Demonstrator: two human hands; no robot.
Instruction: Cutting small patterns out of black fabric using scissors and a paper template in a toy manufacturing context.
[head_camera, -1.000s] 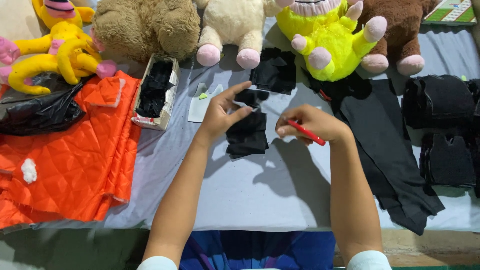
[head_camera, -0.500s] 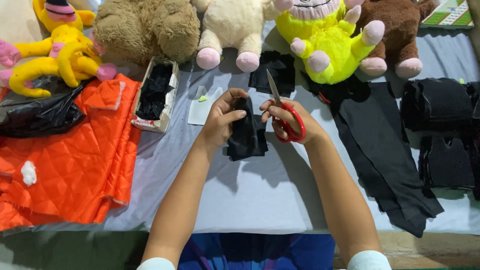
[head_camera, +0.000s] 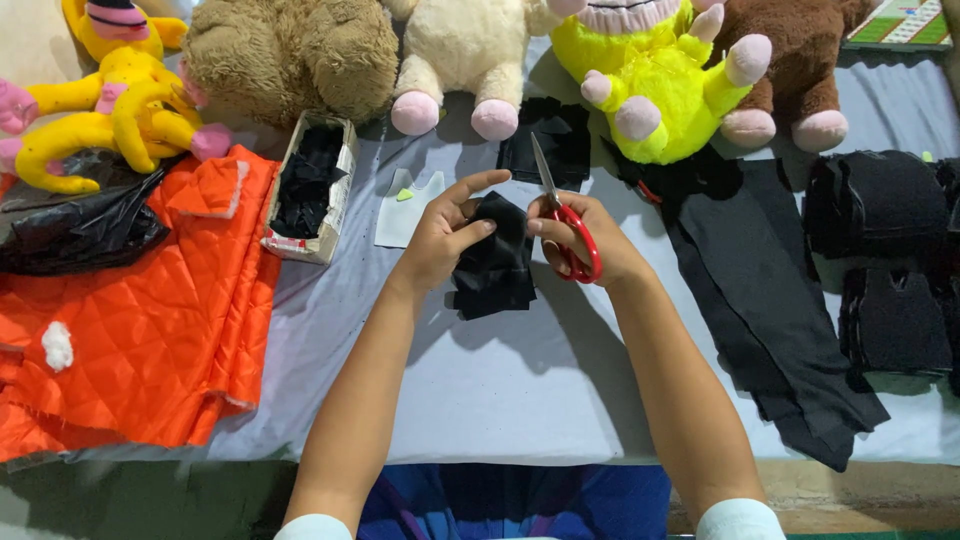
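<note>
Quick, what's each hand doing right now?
Left hand: closed on a piece of black fabric.
Right hand: fingers through the red-handled scissors, blades pointing up.

Plush toys (head_camera: 290, 60) along far desk (head_camera: 500, 390) edge; orange quilted fabric (head_camera: 140, 310) at left edge; cardboard box (head_camera: 310, 190) beside it; black cloth strip (head_camera: 770, 300) toward right edge.
</note>
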